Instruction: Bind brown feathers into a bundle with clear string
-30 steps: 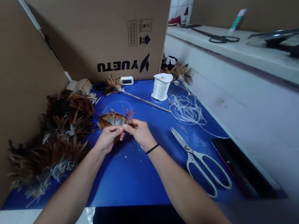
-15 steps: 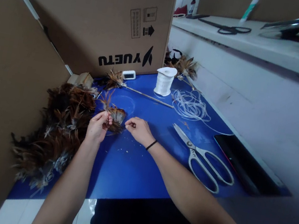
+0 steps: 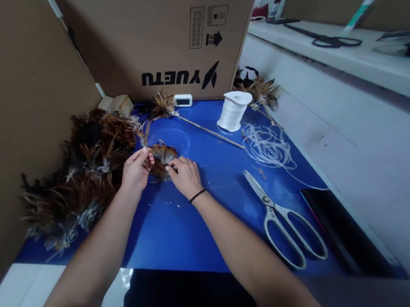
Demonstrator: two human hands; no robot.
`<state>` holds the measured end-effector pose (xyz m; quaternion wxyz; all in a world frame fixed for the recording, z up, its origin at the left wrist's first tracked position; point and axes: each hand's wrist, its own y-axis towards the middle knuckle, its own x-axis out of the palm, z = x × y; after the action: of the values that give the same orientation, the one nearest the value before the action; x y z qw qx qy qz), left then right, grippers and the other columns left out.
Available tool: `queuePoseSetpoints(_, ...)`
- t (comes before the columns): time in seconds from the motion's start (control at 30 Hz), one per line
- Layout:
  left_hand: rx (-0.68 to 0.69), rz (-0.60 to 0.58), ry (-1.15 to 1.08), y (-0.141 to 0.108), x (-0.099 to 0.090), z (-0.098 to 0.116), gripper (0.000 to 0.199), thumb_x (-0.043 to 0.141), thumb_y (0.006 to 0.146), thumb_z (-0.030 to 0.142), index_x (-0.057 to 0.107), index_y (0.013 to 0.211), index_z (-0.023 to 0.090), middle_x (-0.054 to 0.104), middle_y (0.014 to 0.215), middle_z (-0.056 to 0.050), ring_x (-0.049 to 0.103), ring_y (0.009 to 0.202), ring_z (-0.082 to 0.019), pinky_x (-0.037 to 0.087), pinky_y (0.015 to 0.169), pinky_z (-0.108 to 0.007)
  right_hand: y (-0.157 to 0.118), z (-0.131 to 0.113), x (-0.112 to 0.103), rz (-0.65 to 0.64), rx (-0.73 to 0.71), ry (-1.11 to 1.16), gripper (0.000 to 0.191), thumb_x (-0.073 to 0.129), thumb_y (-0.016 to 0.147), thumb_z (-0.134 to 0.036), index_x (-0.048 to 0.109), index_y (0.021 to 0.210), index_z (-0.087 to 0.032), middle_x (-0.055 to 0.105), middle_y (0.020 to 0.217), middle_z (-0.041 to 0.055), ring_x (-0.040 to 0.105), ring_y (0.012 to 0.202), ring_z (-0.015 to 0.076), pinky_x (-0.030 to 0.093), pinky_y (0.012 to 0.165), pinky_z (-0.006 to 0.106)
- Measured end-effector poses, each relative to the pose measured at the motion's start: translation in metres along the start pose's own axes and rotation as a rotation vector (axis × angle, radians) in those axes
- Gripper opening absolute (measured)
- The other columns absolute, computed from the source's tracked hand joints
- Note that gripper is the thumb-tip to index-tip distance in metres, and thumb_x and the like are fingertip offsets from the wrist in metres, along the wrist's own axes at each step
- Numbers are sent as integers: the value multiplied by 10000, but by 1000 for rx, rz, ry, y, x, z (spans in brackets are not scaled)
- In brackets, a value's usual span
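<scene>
My left hand (image 3: 137, 169) is closed in a pinch, with a few thin brown feathers (image 3: 146, 135) standing up out of its fingertips. To its right, a small bunch of brown and grey feathers (image 3: 163, 152) lies on the blue tabletop (image 3: 189, 241). At that bunch's right edge, my right hand (image 3: 185, 175) has its thumb and fingers closed together on the feathers; how many they grip is hidden. Left of my hands is a big heap of brown and black feather bundles (image 3: 97, 155), tied with pale strips. Behind the small bunch rests a stick with feathers on one end (image 3: 209, 130).
Large scissors (image 3: 270, 203) lie partly open on the right, beside a dark flat tablet (image 3: 345, 234). Farther back are a white ribbon spool (image 3: 233, 111), a tangle of pale strip (image 3: 269, 146) and a small white digital device (image 3: 183, 100). Cardboard (image 3: 133, 19) walls the back and left.
My right hand has moved left and forward onto the small feather bunch, from just beside it. The left hand keeps its pinch. The camera view has shifted slightly.
</scene>
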<state>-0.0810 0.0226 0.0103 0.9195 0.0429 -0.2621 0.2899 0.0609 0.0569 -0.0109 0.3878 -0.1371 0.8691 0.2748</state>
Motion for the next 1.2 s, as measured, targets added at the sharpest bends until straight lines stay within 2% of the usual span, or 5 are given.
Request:
queuePoseSetpoints(0.43, -48, 5, 34, 1, -2, -8, 163, 739, 656, 226, 655, 735, 111, 628, 626, -9, 604, 581, -87, 530, 713, -286, 2, -2, -1, -24, 19, -3, 115, 510, 815, -183, 615, 767, -185, 652, 841, 31, 559, 793, 149, 316, 726, 276)
queuePoseSetpoints(0.67, -59, 7, 48, 1, -2, -9, 158, 740, 649, 226, 654, 727, 118, 620, 615, -1, 591, 573, -78, 528, 724, -289, 3, -2, 0, -28, 6, 11, 90, 562, 809, -271, 613, 806, -197, 644, 842, 16, 561, 802, 151, 310, 730, 279)
queuePoseSetpoints(0.87, -69, 7, 79, 2, -2, -12, 172, 746, 636, 229, 666, 741, 119, 628, 612, -8, 599, 587, -84, 523, 734, -293, 4, -1, 1, -54, 10, 5, 101, 529, 815, -199, 621, 774, -202, 639, 825, 9, 556, 775, 137, 298, 714, 271)
queuePoseSetpoints(1.03, -70, 2, 103, 3, -2, -14, 183, 752, 626, 237, 672, 745, 124, 633, 618, -11, 603, 587, -86, 523, 706, -273, 4, -1, 3, -31, 13, 3, 126, 575, 808, -315, 624, 787, -202, 645, 830, 9, 559, 789, 148, 298, 723, 283)
queuePoseSetpoints(1.2, -60, -10, 116, 0, -1, -11, 195, 759, 620, 255, 664, 731, 127, 623, 603, -1, 593, 575, -79, 527, 715, -283, 4, 0, 4, -25, 12, 7, 110, 542, 806, -244, 639, 767, -207, 651, 812, 9, 566, 788, 150, 311, 720, 284)
